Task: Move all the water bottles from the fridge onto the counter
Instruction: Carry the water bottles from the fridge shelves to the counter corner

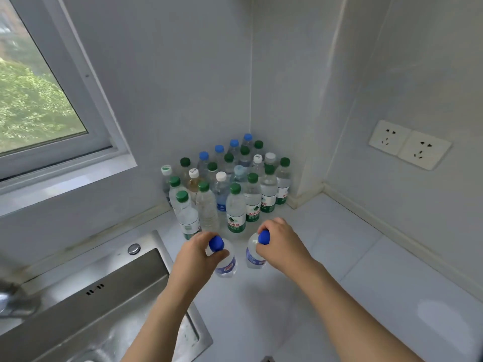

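Two blue-cap bottles upright on the counter (352,257), side by side: left bottle (226,265) gripped at the neck by the left hand (200,253), right bottle (254,254) gripped at the cap by the right hand (281,244). Just behind, a bottle crowd (227,184) filling the corner. Sink (86,304) at left, window (34,87) above, sockets (410,144) on the right wall.

Pale grey walls (183,74) meet in a corner above a white counter (352,257). A window (34,100) at the left shows green foliage in daylight. A steel sink (86,309) sits below it. Two white wall sockets (409,144) are on the right wall.
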`<control>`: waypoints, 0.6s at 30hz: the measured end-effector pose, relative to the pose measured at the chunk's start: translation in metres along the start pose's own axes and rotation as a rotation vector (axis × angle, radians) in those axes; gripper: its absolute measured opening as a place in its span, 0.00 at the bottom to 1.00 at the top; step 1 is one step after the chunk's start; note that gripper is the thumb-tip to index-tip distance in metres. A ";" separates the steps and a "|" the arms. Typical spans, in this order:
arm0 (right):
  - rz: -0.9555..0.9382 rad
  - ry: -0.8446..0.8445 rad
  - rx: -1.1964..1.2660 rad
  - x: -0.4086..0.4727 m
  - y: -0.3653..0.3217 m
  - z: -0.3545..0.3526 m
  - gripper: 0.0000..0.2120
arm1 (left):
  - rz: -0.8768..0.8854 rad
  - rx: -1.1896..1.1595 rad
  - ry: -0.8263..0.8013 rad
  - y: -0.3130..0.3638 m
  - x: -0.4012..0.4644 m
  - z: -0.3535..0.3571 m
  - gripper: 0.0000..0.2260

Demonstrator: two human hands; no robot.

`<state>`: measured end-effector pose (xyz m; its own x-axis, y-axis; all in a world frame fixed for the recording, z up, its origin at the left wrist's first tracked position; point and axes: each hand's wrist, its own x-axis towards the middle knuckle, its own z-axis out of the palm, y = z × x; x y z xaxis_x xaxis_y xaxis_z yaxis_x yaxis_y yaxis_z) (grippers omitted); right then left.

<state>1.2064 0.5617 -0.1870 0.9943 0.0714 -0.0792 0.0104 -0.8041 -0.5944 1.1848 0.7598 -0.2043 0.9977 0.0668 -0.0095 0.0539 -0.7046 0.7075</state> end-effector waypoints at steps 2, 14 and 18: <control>-0.015 -0.031 0.005 0.027 -0.012 0.019 0.12 | 0.018 0.011 -0.014 -0.017 0.018 -0.005 0.11; -0.027 -0.102 -0.019 0.115 -0.038 0.093 0.12 | -0.007 0.011 -0.017 -0.085 0.079 -0.004 0.09; -0.021 -0.088 -0.039 0.129 -0.039 0.107 0.12 | 0.020 0.038 -0.016 -0.094 0.093 0.004 0.10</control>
<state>1.3229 0.6654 -0.2593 0.9807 0.1386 -0.1376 0.0372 -0.8241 -0.5652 1.2732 0.8293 -0.2747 0.9991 0.0407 -0.0073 0.0348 -0.7320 0.6804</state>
